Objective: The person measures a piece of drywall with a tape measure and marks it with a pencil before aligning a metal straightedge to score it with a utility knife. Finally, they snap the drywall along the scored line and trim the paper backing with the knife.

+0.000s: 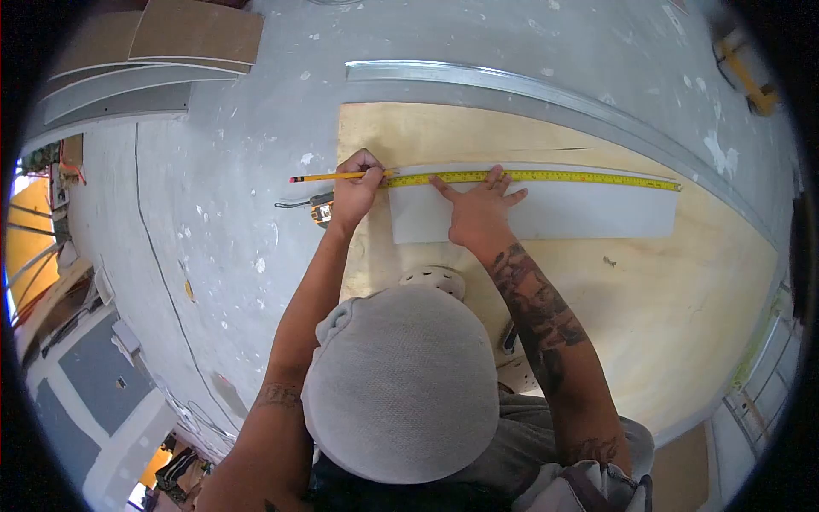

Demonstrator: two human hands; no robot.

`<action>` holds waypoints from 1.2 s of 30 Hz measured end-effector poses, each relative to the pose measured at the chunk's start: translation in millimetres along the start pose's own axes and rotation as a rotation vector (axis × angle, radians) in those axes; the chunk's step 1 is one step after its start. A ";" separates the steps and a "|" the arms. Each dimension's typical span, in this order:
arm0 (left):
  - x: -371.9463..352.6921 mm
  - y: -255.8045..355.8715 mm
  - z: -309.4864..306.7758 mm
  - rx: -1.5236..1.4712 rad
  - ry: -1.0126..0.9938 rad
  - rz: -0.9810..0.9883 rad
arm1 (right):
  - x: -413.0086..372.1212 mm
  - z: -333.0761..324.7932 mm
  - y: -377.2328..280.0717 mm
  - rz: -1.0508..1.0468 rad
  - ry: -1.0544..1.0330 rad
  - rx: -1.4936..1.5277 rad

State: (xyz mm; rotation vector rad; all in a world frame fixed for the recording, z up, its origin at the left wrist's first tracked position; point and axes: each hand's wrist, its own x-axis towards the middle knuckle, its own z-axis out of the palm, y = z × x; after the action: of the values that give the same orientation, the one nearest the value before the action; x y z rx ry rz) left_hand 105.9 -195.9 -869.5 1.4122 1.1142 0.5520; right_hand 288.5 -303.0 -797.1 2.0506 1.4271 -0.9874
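The white panel (537,213), a smooth, flat, long rectangle with straight edges, lies on the plywood sheet (682,282), nearer the sheet's far edge than its near one, its left end just in from the sheet's left edge. Along the panel's far long side runs the yellow tape blade (589,177), a thin printed metal strip reaching the panel's right end. The right hand (482,209) rests palm down on panel and blade, fingers spread wide, thumb out to the left, with the tattooed forearm (542,307) slanting back toward the body. The left hand (357,192) is curled at the panel's left end, thumb and fingers pinching an orange pencil (328,177), its point to the right at the blade and its eraser end out past the plywood's left edge; the left forearm (311,290) angles down and outward. Just beside that wrist, at the same left edge, sits the tape case (322,209), boxy, black and orange, partly hidden, with a dark strap. The plywood is pale and grained, with a dark split close to its far edge. Beyond that edge, a shiny metal channel (478,75) stretches over the grey, white-spattered floor (264,111). Nearer the body are a ribbed grey knit cap (401,384) and a pale perforated clog (432,279).
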 end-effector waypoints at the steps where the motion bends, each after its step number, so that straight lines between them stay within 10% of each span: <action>1: 0.1 -2.4 -0.7 0.004 0.009 -0.002 | 0.9 3.1 0.0 0.005 0.015 0.001; 36: -2.6 -0.9 7.1 0.124 0.044 0.102 | 5.0 15.5 2.2 -0.016 0.107 -0.015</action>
State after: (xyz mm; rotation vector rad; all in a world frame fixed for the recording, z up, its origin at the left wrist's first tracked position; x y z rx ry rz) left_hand 110.5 -201.7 -871.0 1.5773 1.1317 0.5976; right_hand 286.9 -311.8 -810.9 2.1124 1.5018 -0.8817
